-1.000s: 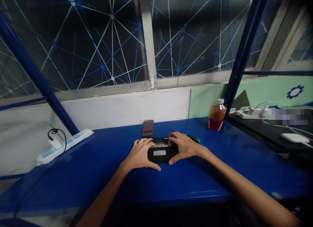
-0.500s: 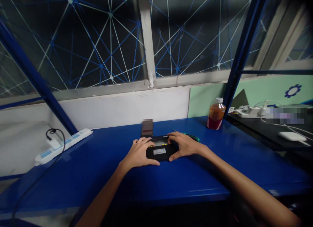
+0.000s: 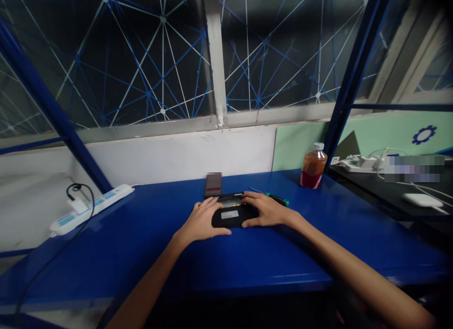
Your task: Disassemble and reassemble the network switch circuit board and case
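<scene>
A black, flat device (image 3: 226,220) with rounded ends is between my hands on the blue table. It carries a white label (image 3: 230,215), and a grey recess with small yellow parts (image 3: 236,206) shows along its far half. Around the device's left end curls my left hand (image 3: 203,219), thumb along the near edge. My right hand (image 3: 265,210) grips the other end, fingers at the far side and thumb at the near side. Just beyond my right hand lies a screwdriver (image 3: 279,199) with a green and black handle, partly hidden by that hand.
A phone-like dark slab (image 3: 213,185) stands behind the device. A bottle of reddish drink (image 3: 313,166) stands at the table's back right. On the left lies a white power strip (image 3: 94,210) with a black cable. Chargers and cables (image 3: 368,161) lie on a black table at right.
The device now lies flatter, its near edge a little farther from me. Both hands keep their hold on its ends. The view has shifted slightly.
</scene>
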Action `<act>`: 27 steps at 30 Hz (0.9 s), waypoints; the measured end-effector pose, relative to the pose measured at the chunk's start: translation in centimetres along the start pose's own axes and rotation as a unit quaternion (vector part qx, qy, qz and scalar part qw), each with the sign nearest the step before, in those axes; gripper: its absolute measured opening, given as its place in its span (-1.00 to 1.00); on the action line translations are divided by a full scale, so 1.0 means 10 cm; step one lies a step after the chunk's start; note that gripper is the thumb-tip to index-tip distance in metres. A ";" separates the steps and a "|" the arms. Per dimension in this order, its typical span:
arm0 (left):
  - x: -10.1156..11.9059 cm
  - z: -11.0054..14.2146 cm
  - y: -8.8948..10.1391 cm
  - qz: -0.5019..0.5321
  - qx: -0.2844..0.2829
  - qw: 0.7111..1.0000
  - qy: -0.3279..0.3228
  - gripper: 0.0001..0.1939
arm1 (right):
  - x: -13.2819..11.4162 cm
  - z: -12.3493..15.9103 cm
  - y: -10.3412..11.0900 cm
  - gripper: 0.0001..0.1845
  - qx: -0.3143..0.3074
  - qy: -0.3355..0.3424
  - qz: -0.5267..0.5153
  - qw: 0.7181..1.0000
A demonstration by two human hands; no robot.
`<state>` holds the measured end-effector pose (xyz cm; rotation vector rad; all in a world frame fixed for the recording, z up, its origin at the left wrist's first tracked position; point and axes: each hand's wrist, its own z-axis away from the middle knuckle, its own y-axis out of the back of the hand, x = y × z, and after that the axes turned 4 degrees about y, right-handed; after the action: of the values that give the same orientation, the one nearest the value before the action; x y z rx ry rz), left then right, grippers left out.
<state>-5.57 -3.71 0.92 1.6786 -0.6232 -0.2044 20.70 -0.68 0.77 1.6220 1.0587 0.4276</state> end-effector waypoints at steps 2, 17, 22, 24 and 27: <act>0.00 0.00 0.00 0.001 -0.001 1.000 0.000 -0.28 | -0.01 0.01 0.01 -0.21 -0.010 -0.002 -0.012 1.000; 0.08 0.02 0.06 0.024 -0.040 0.999 -0.014 -0.36 | -0.03 0.02 0.06 -0.30 -0.052 -0.019 -0.075 0.996; 0.00 0.02 0.09 0.022 -0.061 0.998 -0.018 -0.27 | -0.05 0.02 0.07 -0.25 -0.040 -0.012 -0.061 0.997; -0.03 0.03 0.14 0.020 -0.061 0.998 -0.024 -0.25 | -0.05 0.01 0.09 -0.25 -0.036 -0.002 -0.059 0.998; -0.07 0.05 0.24 0.027 -0.051 0.998 -0.029 -0.29 | -0.03 0.01 0.13 -0.30 -0.035 -0.003 -0.068 0.997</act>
<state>-7.06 -3.94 2.96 1.5602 -0.6891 -0.2423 21.14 -0.96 2.00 1.4799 1.1297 0.3649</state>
